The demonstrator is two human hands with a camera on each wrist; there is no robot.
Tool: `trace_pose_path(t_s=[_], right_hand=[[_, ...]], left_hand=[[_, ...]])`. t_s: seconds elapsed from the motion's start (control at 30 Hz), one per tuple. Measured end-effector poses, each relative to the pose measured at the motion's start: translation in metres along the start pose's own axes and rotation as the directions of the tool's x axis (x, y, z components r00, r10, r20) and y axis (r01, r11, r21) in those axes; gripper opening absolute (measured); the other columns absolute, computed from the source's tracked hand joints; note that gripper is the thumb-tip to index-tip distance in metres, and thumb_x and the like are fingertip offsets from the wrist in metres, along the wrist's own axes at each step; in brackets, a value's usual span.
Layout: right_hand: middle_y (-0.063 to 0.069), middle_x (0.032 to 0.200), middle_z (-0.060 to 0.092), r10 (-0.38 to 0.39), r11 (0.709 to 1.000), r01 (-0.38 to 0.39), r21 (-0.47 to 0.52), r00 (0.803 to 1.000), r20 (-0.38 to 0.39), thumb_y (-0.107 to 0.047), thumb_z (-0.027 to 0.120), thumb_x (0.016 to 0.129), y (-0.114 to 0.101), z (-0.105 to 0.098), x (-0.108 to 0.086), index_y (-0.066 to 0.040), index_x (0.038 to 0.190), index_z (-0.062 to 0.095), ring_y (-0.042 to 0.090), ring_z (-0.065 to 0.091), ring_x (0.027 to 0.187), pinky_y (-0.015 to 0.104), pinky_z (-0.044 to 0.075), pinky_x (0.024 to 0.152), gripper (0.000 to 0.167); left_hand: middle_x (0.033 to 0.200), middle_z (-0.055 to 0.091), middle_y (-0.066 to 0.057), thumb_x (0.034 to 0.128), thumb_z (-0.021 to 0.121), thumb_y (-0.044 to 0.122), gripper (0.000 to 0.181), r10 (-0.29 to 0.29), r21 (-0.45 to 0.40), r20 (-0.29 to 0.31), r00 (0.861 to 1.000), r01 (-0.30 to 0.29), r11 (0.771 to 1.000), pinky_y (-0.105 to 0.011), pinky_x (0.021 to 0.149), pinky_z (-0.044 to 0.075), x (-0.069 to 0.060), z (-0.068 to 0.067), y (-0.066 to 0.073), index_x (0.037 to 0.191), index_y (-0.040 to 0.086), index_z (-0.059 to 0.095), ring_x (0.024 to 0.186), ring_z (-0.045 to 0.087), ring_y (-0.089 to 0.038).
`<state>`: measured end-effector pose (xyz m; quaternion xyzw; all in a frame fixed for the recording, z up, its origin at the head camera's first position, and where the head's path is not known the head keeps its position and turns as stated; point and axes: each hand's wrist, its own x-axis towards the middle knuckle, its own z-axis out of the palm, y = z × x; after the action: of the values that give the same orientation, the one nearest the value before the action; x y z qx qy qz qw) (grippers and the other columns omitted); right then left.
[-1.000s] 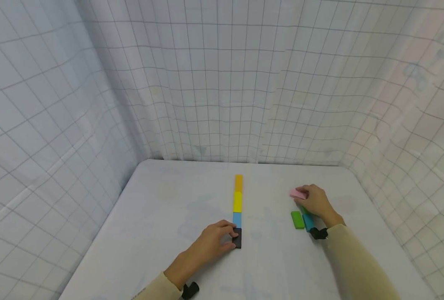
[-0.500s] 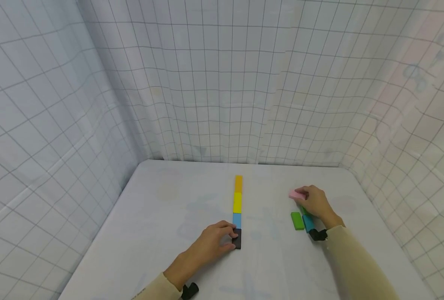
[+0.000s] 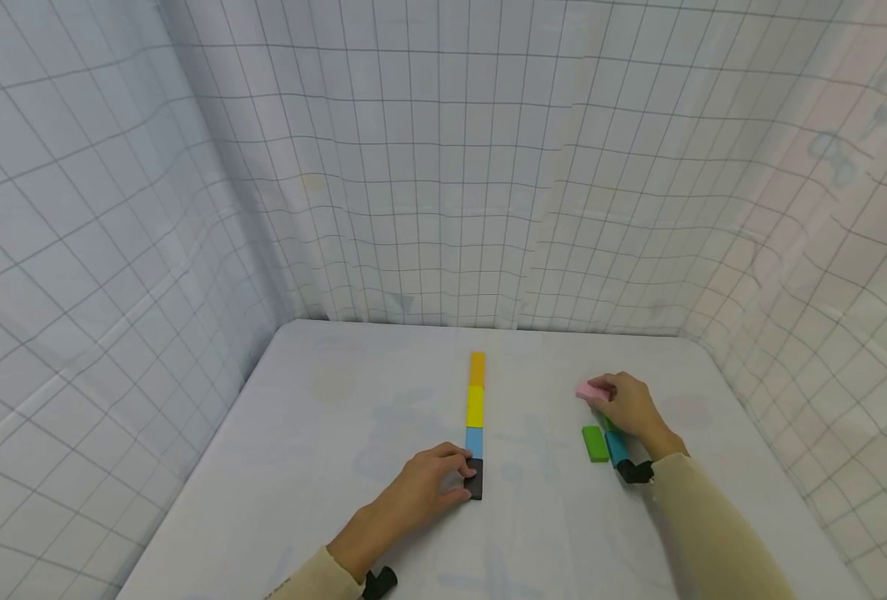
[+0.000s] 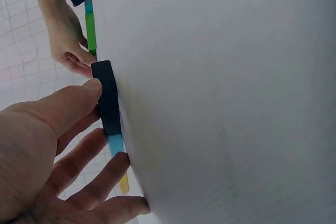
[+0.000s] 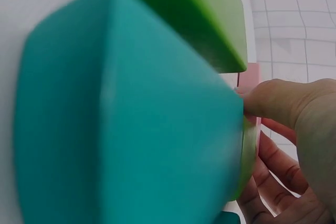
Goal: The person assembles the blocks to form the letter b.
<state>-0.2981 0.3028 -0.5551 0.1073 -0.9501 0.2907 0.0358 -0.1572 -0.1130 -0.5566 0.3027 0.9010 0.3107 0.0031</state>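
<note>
Fingers and thumb of the right hand (image 3: 627,407) pinch a pink block (image 3: 588,390), on or just above a white table (image 3: 323,450), which of the two is unclear. The block pokes out leftward from the fingertips, its long axis roughly crosswise to a straight row running away from the person, end to end: black block (image 3: 477,485) nearest, then light blue block (image 3: 474,441), yellow block (image 3: 475,407) and orange block (image 3: 477,368). The right hand is nearer the pink block; the left hand (image 3: 417,486) is well apart from it, thumb and bent fingers holding the black block. On the person's side of the pink block lie a green block (image 3: 595,444), a teal block (image 3: 616,448) just beside it, and another green piece (image 3: 608,423) partly hidden by the right hand. No brand or label can be read; small marks (image 3: 278,587) on the left sleeve (image 3: 323,575) are too tiny to make out
</note>
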Motion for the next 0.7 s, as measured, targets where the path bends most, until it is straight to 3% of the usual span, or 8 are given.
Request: trace_pose_path(t_s=[0.2,0.47,0.7], right_hand=[[0.027,0.124,0.079,-0.008,1.0,0.008,0.001,1.0,-0.005,-0.01,0.083,0.107,-0.003,0.002,0.0,0.007,0.136,0.079,0.031,0.068,0.102,0.044,0.061,0.09,0.034],[0.029,0.132,0.076,0.008,1.0,-0.008,0.019,1.0,0.004,-0.013,0.083,0.109,-0.005,0.006,0.002,0.006,0.14,0.078,0.038,0.073,0.115,0.059,0.066,0.102,0.037],[0.028,0.135,0.076,0.017,0.999,-0.017,0.027,1.0,0.001,-0.015,0.083,0.109,-0.013,0.01,0.002,0.004,0.14,0.079,0.04,0.073,0.119,0.062,0.065,0.106,0.037]], left_hand=[[0.147,0.078,-0.013,0.1019,0.092,0.013,0.017,0.002,-0.002,-0.002,1.0,-0.002,1.0,-0.053,0.112,0.067,0.0,-0.001,0.001,0.115,0.01,0.083,0.132,0.079,-0.036],[0.148,0.077,-0.012,0.1026,0.092,0.015,0.017,-0.006,-0.006,0.011,1.0,0.006,1.0,-0.053,0.112,0.067,0.001,0.001,-0.001,0.116,0.011,0.083,0.132,0.079,-0.035],[0.148,0.077,-0.012,0.103,0.092,0.016,0.017,-0.009,-0.013,0.018,1.0,0.01,1.0,-0.053,0.112,0.067,0.001,0.001,-0.001,0.116,0.011,0.083,0.133,0.079,-0.036]])
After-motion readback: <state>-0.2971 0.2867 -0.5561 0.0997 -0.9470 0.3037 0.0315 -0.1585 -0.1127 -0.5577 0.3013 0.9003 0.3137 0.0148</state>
